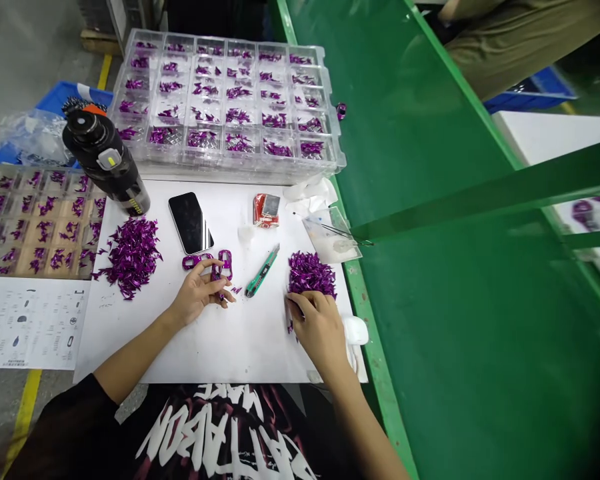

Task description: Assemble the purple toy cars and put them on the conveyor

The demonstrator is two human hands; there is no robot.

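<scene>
My left hand is curled around a small purple metal part, next to a few purple ring-shaped parts on the white sheet. My right hand rests at the near edge of a pile of small purple parts, fingers bent onto the pieces. A green utility knife lies between the two hands. A larger heap of purple parts sits to the left.
Stacked clear compartment trays with purple parts stand at the back. A black bottle, a phone, a red packet, tweezers and a printed sheet lie around. A green bench runs along the right.
</scene>
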